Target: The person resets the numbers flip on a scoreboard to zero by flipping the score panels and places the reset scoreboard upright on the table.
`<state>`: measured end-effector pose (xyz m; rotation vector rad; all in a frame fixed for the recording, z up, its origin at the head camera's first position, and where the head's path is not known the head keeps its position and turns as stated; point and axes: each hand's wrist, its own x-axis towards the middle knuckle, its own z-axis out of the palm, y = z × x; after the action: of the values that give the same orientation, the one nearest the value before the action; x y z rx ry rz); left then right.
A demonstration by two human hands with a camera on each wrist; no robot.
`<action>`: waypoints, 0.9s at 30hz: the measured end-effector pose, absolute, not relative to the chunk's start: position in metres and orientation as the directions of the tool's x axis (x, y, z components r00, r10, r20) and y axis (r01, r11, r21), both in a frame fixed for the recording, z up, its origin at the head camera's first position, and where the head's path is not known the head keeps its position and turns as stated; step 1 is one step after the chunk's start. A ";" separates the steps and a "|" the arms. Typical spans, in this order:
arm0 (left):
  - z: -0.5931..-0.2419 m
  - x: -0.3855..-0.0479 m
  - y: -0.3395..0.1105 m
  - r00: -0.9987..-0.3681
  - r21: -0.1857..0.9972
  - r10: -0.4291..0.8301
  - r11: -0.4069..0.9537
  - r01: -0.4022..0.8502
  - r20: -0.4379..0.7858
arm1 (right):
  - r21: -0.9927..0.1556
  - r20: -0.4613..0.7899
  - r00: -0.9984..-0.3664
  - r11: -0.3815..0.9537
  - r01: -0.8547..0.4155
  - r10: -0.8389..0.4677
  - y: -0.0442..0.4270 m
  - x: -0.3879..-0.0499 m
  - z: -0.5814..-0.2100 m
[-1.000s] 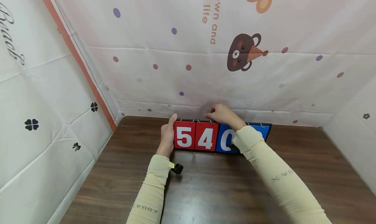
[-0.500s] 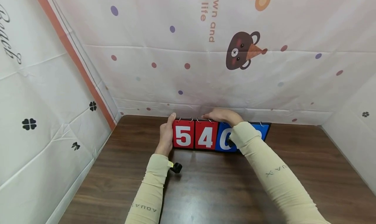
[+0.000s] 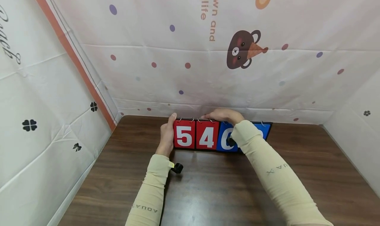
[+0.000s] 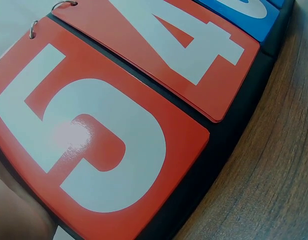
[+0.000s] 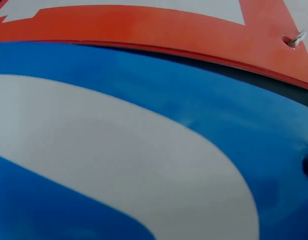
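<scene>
A flip scoreboard (image 3: 206,149) stands at the back of the table, its cards hung on metal rings. The two red cards read 5 (image 3: 184,136) and 4 (image 3: 206,137); beside them are blue cards (image 3: 222,143), partly covered by the right forearm. My left hand (image 3: 167,133) grips the board's left end, thumb up along the edge. Part of that hand (image 4: 16,210) shows in the left wrist view. Over the top edge, above the 4 and the first blue card, reaches my right hand (image 3: 223,115); its fingers point left and are partly hidden behind the board.
The brown wooden table (image 3: 202,186) spreads in front of the board. A printed cloth wall (image 3: 142,81) with dots and a bear rises right behind it. Another white cloth (image 3: 53,147) borders the left side. A small black camera (image 3: 177,168) sits at the left wrist.
My right hand has lowered toward the top edge and flattened, its fingers going from curled above the rings to pointing left behind the board. The left hand keeps its grip.
</scene>
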<state>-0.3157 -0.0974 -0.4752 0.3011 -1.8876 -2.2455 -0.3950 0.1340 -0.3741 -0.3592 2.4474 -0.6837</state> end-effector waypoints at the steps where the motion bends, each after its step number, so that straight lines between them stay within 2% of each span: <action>1: -0.475 -0.316 -0.097 -0.961 0.986 -0.276 -0.168 0.015 -0.033 | -0.547 -0.466 -0.794 0.832 -0.089 -0.391 0.134 -0.396 -0.374; 4: -0.473 -0.315 -0.097 -0.959 0.987 -0.279 -0.160 0.009 -0.036 | -0.555 -0.484 -0.783 0.829 -0.071 -0.391 0.135 -0.396 -0.373; 8: -0.472 -0.316 -0.097 -0.958 0.987 -0.283 -0.162 0.008 -0.039 | -0.553 -0.458 -0.802 0.829 -0.080 -0.383 0.135 -0.396 -0.372; 16: -0.472 -0.315 -0.097 -0.959 0.986 -0.282 -0.168 0.019 -0.029 | -0.567 -0.319 -0.862 0.808 -0.159 -0.393 0.137 -0.398 -0.374; 27: -0.474 -0.316 -0.097 -0.962 0.985 -0.271 -0.173 0.004 -0.043 | -0.770 -0.242 -0.944 0.637 0.045 -0.226 0.140 -0.392 -0.372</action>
<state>-0.3160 -0.0969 -0.4739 0.3109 -1.8920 -2.2550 -0.3923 0.1401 -0.3722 -0.1456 2.5440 -1.2087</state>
